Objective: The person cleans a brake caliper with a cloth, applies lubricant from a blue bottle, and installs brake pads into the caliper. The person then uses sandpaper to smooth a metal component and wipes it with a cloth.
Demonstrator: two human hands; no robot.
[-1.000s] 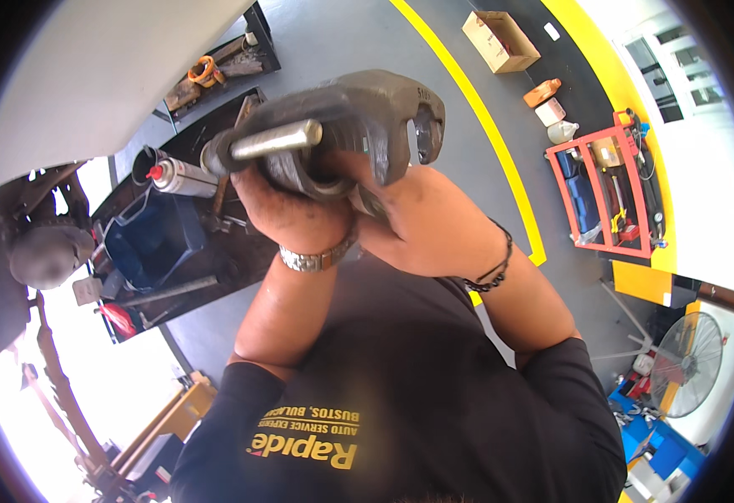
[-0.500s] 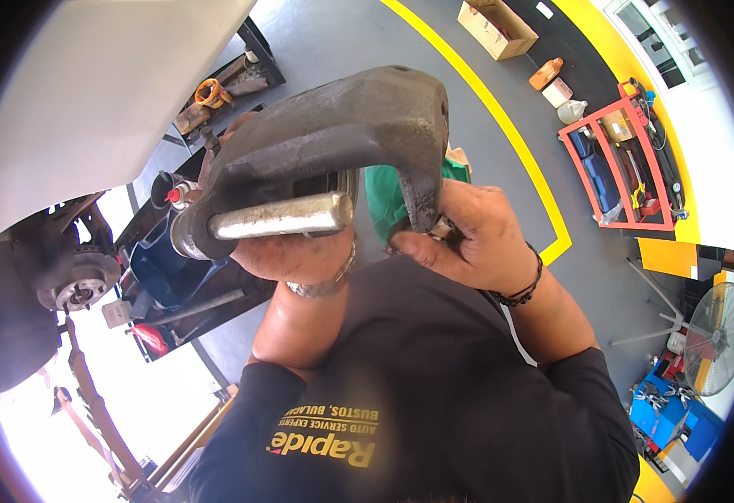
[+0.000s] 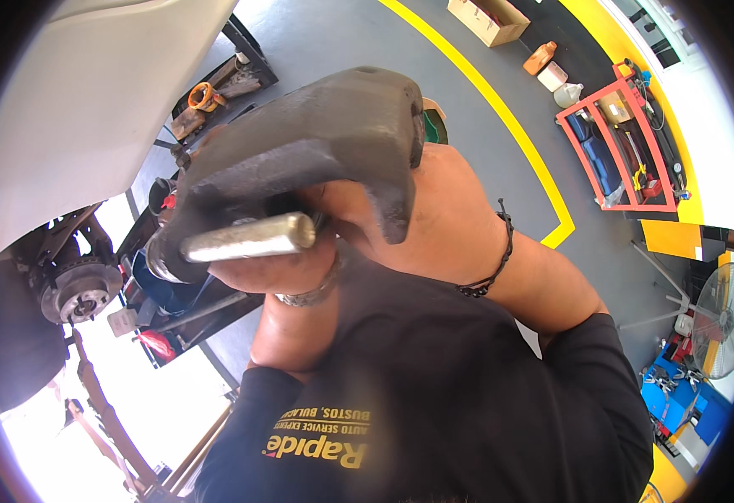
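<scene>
At upper centre, the left hand (image 3: pixel 273 275) grips a dark caliper (image 3: pixel 308 138). The right hand (image 3: pixel 438 214) reaches inside, its fingers' hold hidden.

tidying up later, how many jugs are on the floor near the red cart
3, in a row: orange jug, white jug in the middle, and translucent jug nearest the red cart. Others may be hidden.

A dark grey caliper (image 3: pixel 300 138), silver rod (image 3: pixel 249 238) jutting out, sits tilted in the hands (image 3: pixel 444 211)
</scene>
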